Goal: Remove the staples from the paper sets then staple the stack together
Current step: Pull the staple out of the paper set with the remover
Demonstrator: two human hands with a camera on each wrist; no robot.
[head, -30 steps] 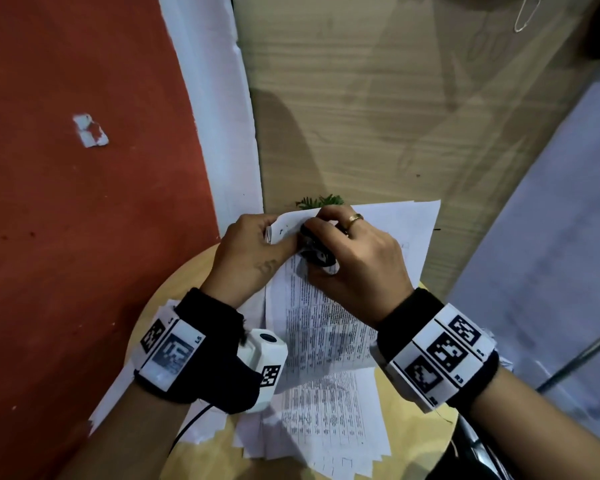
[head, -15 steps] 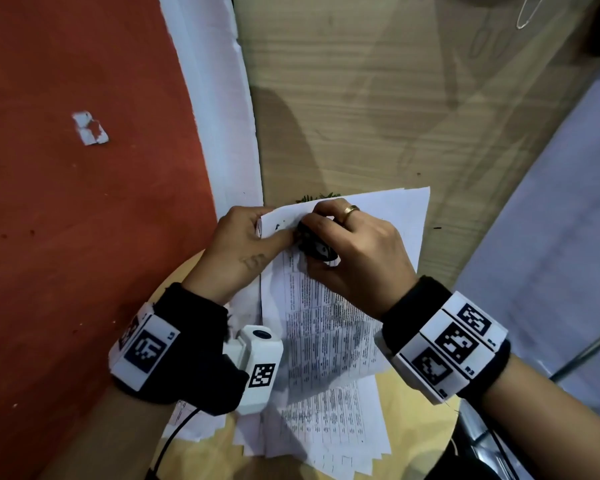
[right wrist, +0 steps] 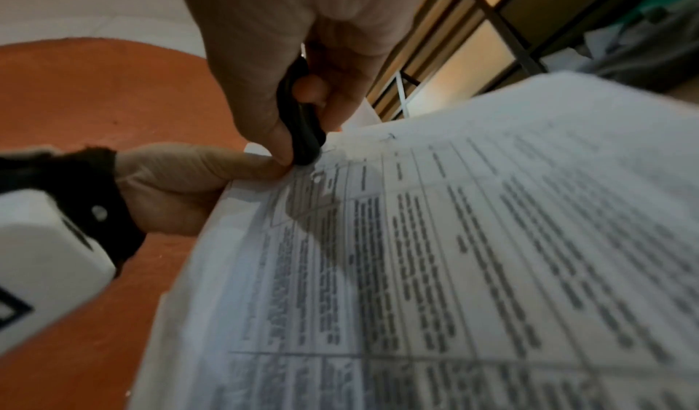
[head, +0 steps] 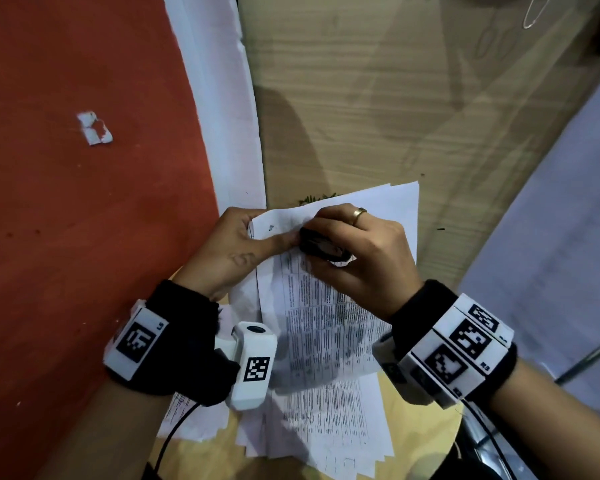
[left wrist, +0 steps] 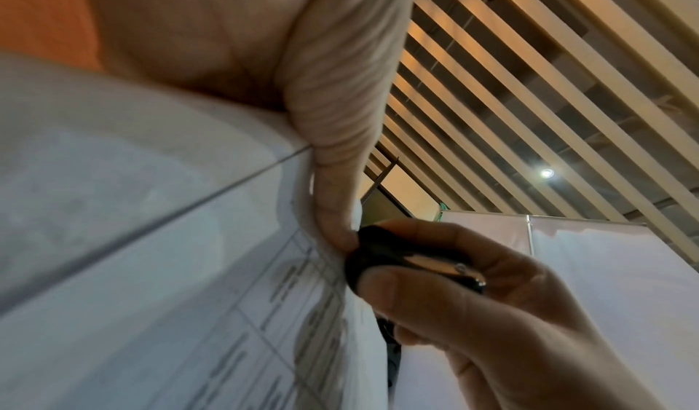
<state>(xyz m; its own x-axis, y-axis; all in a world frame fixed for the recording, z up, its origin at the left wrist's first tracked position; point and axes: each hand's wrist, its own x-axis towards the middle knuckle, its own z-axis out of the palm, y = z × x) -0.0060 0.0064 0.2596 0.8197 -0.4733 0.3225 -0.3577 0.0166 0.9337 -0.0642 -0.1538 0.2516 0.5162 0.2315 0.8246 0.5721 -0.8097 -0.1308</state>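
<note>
A printed paper set (head: 326, 317) is lifted off the round table, its top-left corner raised. My left hand (head: 236, 247) pinches that corner, thumb (left wrist: 332, 159) on the printed side. My right hand (head: 357, 258) grips a small black staple remover (head: 321, 245) and holds it against the paper's top edge, right beside the left thumb tip. In the right wrist view the staple remover (right wrist: 302, 129) touches the sheet's corner (right wrist: 340, 153). The staple itself cannot be made out. More printed sheets (head: 329, 431) lie fanned on the table below.
The round wooden table (head: 426, 438) stands over a red floor (head: 84, 237) and a wooden panel (head: 378, 116). A white scrap (head: 94, 128) lies on the red floor. A green sprig (head: 317, 197) peeks from behind the paper. A pale wall surface (head: 551, 254) is at right.
Both hands have lifted the paper set's corner slightly up and away from me. The staple remover stays pressed at the top edge.
</note>
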